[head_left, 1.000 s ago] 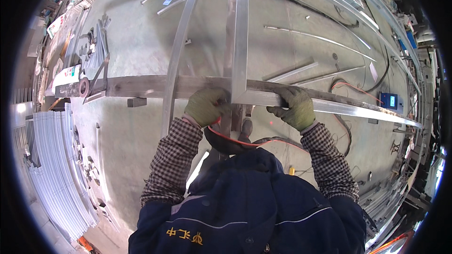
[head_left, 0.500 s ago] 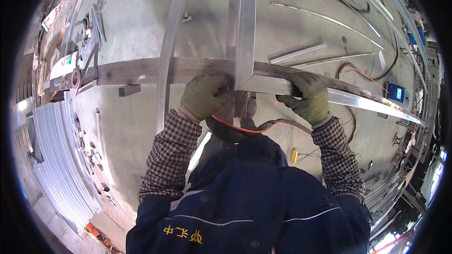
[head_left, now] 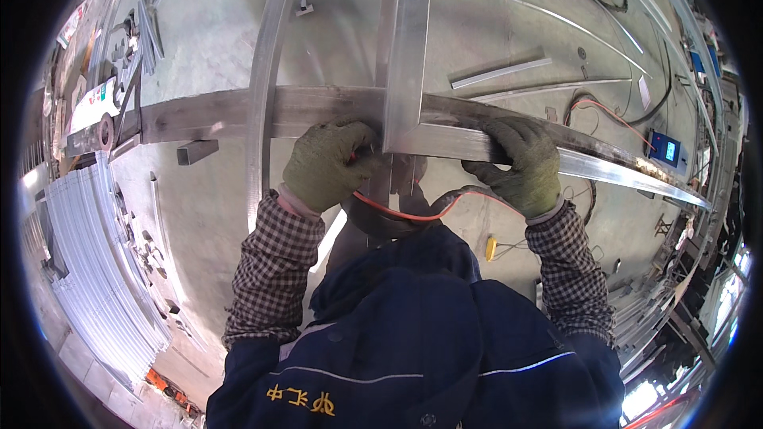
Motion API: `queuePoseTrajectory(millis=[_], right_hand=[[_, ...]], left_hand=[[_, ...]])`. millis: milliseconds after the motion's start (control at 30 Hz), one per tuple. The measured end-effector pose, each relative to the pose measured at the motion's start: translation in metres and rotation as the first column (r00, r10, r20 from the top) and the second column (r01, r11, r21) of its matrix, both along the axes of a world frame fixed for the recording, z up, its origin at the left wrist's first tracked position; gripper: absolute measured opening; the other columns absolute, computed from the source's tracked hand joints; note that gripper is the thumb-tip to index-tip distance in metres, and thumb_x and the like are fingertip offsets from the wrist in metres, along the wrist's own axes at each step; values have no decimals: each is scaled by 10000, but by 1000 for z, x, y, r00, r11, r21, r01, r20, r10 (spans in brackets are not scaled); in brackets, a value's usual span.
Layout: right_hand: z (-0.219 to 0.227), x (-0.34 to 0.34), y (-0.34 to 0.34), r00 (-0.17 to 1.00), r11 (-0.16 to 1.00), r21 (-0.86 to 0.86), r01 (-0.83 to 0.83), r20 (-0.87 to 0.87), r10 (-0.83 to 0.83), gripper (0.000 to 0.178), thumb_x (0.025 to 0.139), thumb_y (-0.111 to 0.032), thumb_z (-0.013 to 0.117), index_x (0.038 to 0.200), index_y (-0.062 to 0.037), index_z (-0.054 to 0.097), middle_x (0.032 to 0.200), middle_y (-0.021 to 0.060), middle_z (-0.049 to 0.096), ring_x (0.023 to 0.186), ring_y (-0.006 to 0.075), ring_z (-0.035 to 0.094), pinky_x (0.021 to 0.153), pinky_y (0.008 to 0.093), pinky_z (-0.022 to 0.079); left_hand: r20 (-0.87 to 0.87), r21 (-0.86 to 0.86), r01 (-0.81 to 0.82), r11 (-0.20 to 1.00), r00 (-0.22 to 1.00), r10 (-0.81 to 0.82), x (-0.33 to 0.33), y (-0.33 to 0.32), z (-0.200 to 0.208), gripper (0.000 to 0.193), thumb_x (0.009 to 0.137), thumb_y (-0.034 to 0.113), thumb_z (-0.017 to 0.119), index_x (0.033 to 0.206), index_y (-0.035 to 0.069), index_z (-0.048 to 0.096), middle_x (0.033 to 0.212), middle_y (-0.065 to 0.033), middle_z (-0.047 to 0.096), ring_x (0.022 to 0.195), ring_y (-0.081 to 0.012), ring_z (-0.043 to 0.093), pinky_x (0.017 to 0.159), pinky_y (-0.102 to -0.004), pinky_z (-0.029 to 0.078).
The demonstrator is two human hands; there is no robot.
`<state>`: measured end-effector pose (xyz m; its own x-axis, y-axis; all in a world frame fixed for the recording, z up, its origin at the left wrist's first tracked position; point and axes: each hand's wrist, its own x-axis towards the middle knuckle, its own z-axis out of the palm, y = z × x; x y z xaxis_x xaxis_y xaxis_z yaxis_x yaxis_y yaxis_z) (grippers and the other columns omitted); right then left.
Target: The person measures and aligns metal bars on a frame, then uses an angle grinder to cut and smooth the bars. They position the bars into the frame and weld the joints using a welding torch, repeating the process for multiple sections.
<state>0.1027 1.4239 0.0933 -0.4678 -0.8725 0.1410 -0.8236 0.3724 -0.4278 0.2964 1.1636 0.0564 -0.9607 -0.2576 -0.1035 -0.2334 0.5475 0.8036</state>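
Note:
Both of my hands wear green work gloves. My right hand (head_left: pixel 520 163) is wrapped over a shiny square metal tube (head_left: pixel 457 141) that runs off to the right. At its left end this tube meets another shiny tube (head_left: pixel 409 48) in a mitred corner. Just left of the corner, my left hand (head_left: pixel 330 163) is closed with its fingertips pinched together. What it holds is mostly hidden; a small bit of red shows between the fingers. An orange-red cable (head_left: pixel 413 216) runs from beneath this hand toward my right wrist.
A dark steel beam (head_left: pixel 214 115) crosses behind my hands. Another long tube (head_left: pixel 266 63) lies across it on the left. A short tube piece (head_left: pixel 197 152), a blue box with a lit display (head_left: pixel 666 148) and a yellow object (head_left: pixel 490 249) lie around. Stacked metal profiles (head_left: pixel 99 262) fill the left side.
The view has shifted, so the frame and beam appear slightly farther left. My left hand has moved a little left along with them. My right hand keeps its grip on the tube.

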Motion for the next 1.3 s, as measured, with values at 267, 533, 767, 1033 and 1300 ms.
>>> queuePoseTrajectory(millis=[267,533,767,1033,1300], right_hand=[[-3,0,1,1000,1000,-4,2,-4,-2,612,710,-351,974,1218,-71,779,1241,127,793,1143,359,755,969,471,610],[-2,1,0,1000,999,39,-15,14,15,688,730,-317,990,1319,-52,753,1237,172,773,1150,369,742,1008,476,592],[11,-16,-52,794,990,103,94,593,-136,635,917,-383,908,1347,38,706,1230,196,777,1070,257,767,894,355,611],[-10,-24,-124,170,974,188,123,963,-208,647,1042,-451,777,1451,32,644,1252,130,749,1120,205,741,944,338,621],[-15,-27,-126,232,967,222,127,941,-247,657,1025,-454,804,1429,43,658,1224,133,764,1078,200,747,937,335,616]], left_hand=[[-52,-56,21,998,998,-23,2,-1,-5,220,827,163,881,969,50,758,915,-119,749,772,-315,710,705,-431,564],[40,-3,-23,1000,999,23,5,1,-5,190,827,179,822,959,55,762,976,-111,747,909,-352,714,804,-458,575],[-26,21,18,1000,1000,-18,7,-3,-6,200,820,122,878,945,54,738,971,-114,771,773,-295,730,693,-407,574],[-7,45,-29,999,1000,29,7,-2,-3,185,765,169,827,901,76,744,956,-102,754,812,-360,731,726,-460,593],[-99,106,-72,992,992,82,4,1,-12,211,758,192,857,883,73,736,1034,-106,783,833,-344,741,741,-446,601]])
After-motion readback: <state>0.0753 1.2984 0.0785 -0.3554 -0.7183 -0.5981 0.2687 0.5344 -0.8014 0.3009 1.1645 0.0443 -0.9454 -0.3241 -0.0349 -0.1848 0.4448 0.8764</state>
